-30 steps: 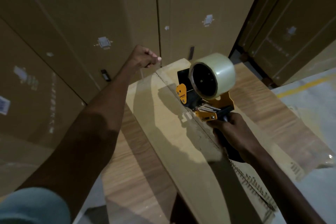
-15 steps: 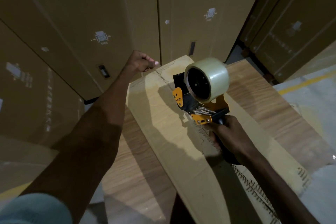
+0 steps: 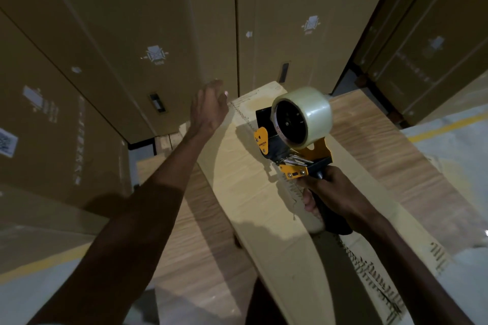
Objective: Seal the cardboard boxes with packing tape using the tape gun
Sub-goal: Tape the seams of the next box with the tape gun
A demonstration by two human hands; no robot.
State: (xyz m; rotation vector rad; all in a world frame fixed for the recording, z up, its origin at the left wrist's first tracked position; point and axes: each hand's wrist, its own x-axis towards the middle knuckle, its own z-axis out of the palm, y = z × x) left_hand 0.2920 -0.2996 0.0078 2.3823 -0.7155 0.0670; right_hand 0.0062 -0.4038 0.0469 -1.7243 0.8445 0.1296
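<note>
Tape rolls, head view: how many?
1. The tape roll sits on the tape gun, gripped by the right hand over the long cardboard box. Others may be out of view.

Left hand [image 3: 208, 107]: was a curled fist gripping the far end of the cardboard box [image 3: 237, 171]; now lifted off it, fingers loosened, at 12 o'clock of the box's far corner. Tape gun [image 3: 293, 140], in right hand [image 3: 332, 198], drawn back along the seam toward 6 o'clock.
</note>
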